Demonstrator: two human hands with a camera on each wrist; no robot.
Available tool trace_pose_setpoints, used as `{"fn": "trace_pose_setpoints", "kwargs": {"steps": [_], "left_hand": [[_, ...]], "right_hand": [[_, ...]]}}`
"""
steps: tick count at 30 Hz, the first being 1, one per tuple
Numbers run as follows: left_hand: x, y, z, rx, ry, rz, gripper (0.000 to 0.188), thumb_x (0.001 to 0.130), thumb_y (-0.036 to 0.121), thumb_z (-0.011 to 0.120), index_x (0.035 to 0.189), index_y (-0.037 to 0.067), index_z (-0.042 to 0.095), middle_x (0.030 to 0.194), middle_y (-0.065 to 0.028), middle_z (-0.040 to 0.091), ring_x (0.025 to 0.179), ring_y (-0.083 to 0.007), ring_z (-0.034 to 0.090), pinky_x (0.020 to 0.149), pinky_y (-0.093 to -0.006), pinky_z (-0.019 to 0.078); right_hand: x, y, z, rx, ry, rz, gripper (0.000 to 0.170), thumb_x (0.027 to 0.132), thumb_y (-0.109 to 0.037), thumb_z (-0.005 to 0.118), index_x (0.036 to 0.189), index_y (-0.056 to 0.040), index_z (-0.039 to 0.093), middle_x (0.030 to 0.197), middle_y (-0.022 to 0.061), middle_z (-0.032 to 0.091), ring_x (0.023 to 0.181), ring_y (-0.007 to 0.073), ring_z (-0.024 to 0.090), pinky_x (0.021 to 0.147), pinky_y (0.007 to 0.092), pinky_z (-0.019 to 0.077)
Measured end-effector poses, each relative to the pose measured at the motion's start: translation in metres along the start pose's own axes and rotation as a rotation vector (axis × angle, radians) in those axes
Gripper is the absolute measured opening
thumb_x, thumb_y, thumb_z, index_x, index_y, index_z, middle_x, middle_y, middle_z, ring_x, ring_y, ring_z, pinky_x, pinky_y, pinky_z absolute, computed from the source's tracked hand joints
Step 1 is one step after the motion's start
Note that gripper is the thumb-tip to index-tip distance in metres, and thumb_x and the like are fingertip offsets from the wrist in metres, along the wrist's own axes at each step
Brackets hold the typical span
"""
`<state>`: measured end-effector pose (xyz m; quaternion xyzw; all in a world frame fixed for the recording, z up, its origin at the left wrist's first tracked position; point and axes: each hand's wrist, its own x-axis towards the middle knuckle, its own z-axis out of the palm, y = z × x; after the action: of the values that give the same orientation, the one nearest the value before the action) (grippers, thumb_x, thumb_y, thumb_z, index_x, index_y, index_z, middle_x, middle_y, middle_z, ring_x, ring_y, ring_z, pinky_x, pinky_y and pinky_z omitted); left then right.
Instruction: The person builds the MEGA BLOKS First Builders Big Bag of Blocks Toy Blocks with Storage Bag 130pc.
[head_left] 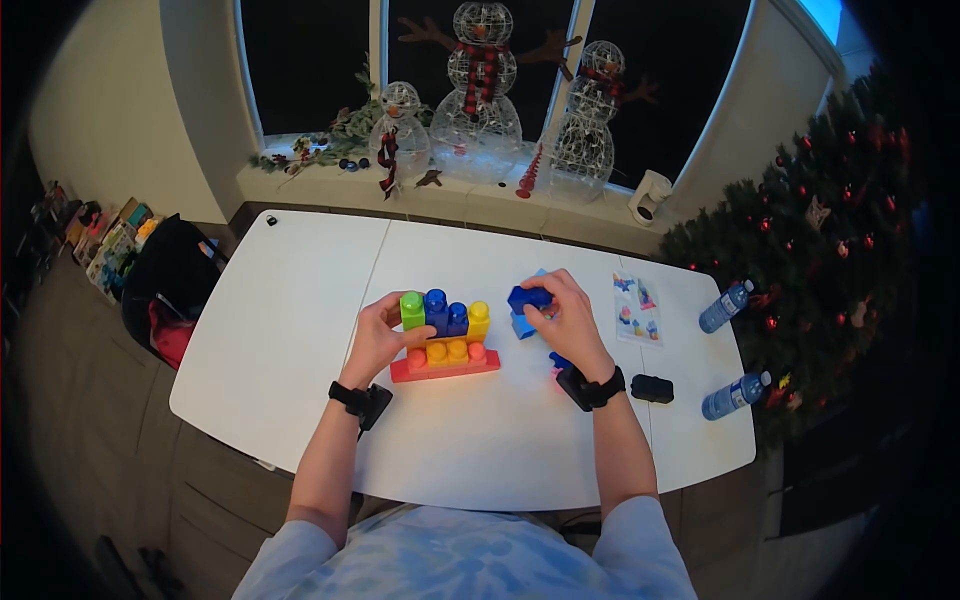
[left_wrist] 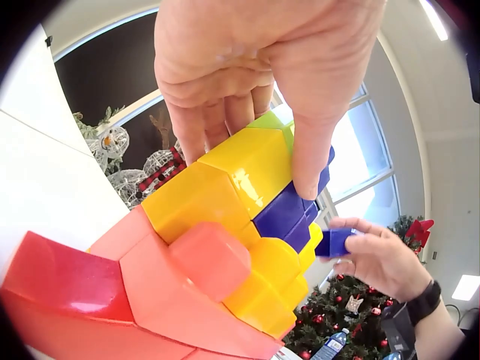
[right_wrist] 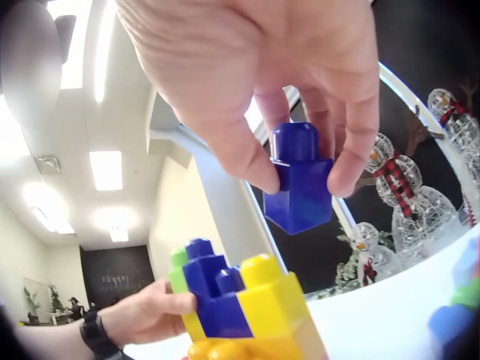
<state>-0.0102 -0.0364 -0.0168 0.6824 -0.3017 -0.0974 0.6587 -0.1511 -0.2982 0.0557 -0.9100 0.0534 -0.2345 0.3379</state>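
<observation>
A structure of toy building blocks [head_left: 436, 352] stands on the table, with a red base, orange and yellow blocks above, and green, blue and yellow blocks along the top. My left hand [head_left: 375, 342] grips its left end, thumb on the front and fingers behind. To the right, my right hand [head_left: 572, 325] pinches a dark blue block [right_wrist: 298, 193] between thumb and fingers, stud upward, apart from the structure. Lighter blue blocks [head_left: 522, 327] show just below that hand. A small blue and pink piece [head_left: 557, 364] is partly hidden by the right wrist.
A picture sheet [head_left: 638, 310] lies at the right, with a black case [head_left: 652, 388] nearer me. Two water bottles [head_left: 725, 307] lie by the right edge of the white table [head_left: 290, 330]. Wire snowmen [head_left: 475, 110] line the windowsill, and a decorated tree [head_left: 800, 230] stands right.
</observation>
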Motion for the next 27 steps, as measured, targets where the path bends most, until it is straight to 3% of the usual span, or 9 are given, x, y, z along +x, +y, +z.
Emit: {"fn": "trace_pose_setpoints", "kwargs": {"steps": [1,4,7,9,11,24,27], "left_hand": [[0.000,-0.001,0.000,0.004,-0.003,-0.014,0.044,0.079,0.002,0.088,0.118,-0.002,0.066,0.106,-0.0062,0.074,0.098,-0.0141,0.070,0.094,-0.0317,0.0574],[0.000,-0.003,0.001,-0.004,-0.009,-0.030,0.042,0.080,0.000,0.088,0.116,-0.003,0.067,0.105,-0.0054,0.074,0.097,-0.0135,0.070,0.093,-0.0305,0.0576],[-0.001,0.001,0.000,-0.012,-0.011,-0.039,0.040,0.079,0.000,0.088,0.114,-0.002,0.067,0.104,-0.0049,0.074,0.096,-0.0132,0.070,0.091,-0.0301,0.0579],[0.000,0.002,0.000,-0.006,-0.009,-0.046,0.039,0.079,-0.001,0.088,0.113,-0.002,0.068,0.104,-0.0048,0.074,0.095,-0.0131,0.069,0.091,-0.0302,0.0580],[-0.001,0.001,0.000,-0.021,-0.015,-0.051,0.039,0.079,-0.001,0.088,0.112,-0.002,0.068,0.103,-0.0047,0.073,0.095,-0.0131,0.069,0.090,-0.0304,0.0583],[0.001,-0.003,0.000,0.012,-0.016,-0.033,0.037,0.079,-0.001,0.088,0.111,-0.002,0.068,0.102,-0.0046,0.074,0.093,-0.0129,0.070,0.089,-0.0302,0.0588],[0.001,-0.005,-0.001,0.036,-0.015,-0.054,0.042,0.078,0.005,0.090,0.112,-0.003,0.067,0.105,-0.0084,0.075,0.098,-0.0150,0.072,0.094,-0.0312,0.0580]], "right_hand": [[0.007,-0.015,-0.001,0.147,-0.043,-0.044,0.032,0.083,-0.003,0.071,0.115,-0.0038,0.066,0.114,0.0149,0.065,0.098,0.0327,0.070,0.084,0.0417,0.0579],[0.021,-0.042,0.011,0.151,-0.183,-0.146,0.033,0.084,-0.002,0.070,0.117,-0.0037,0.064,0.113,0.0137,0.066,0.102,0.0316,0.069,0.087,0.0413,0.0577],[0.031,-0.038,0.036,0.122,-0.208,-0.265,0.037,0.085,-0.004,0.075,0.121,-0.0068,0.066,0.118,0.0094,0.069,0.097,0.0284,0.068,0.083,0.0356,0.0573],[0.034,-0.042,0.039,0.093,-0.222,-0.295,0.038,0.085,-0.003,0.076,0.122,-0.0058,0.065,0.117,0.0108,0.071,0.098,0.0286,0.069,0.085,0.0370,0.0575],[0.037,-0.045,0.039,0.176,-0.324,-0.225,0.036,0.083,0.001,0.072,0.118,-0.0014,0.061,0.112,0.0175,0.070,0.101,0.0365,0.069,0.087,0.0422,0.0561],[0.030,-0.031,0.055,0.212,-0.245,-0.211,0.042,0.083,0.003,0.074,0.122,-0.0022,0.062,0.111,0.0184,0.071,0.102,0.0368,0.070,0.088,0.0423,0.0565],[0.026,-0.031,0.058,0.217,-0.214,-0.207,0.041,0.083,0.002,0.075,0.122,-0.0024,0.063,0.114,0.0187,0.071,0.103,0.0381,0.069,0.089,0.0424,0.0563]]}}
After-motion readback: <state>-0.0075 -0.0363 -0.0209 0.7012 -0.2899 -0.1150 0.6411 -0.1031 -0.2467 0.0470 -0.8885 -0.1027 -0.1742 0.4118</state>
